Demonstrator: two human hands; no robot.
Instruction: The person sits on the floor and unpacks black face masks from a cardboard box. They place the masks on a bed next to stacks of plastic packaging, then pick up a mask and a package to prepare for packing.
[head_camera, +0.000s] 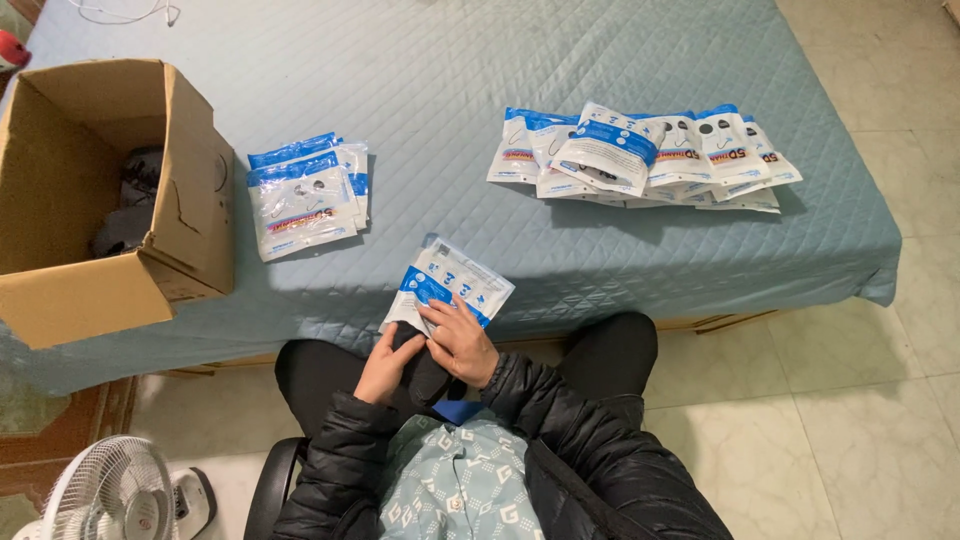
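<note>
A white and blue plastic pouch (450, 280) lies at the near edge of the quilted blue bed cover (450, 80). My right hand (460, 340) rests on its lower end and presses it down. My left hand (380, 365) grips a dark item (420, 370) at the pouch's open end, partly inside it. A small stack of like pouches (305, 195) lies to the left. A larger spread of pouches (640, 155) lies at the right, overlapping one another.
An open cardboard box (95, 190) with dark items inside stands at the left of the bed. A white fan (110, 495) stands on the floor at bottom left. Tiled floor lies to the right. A white cable (125, 12) lies at the bed's far edge.
</note>
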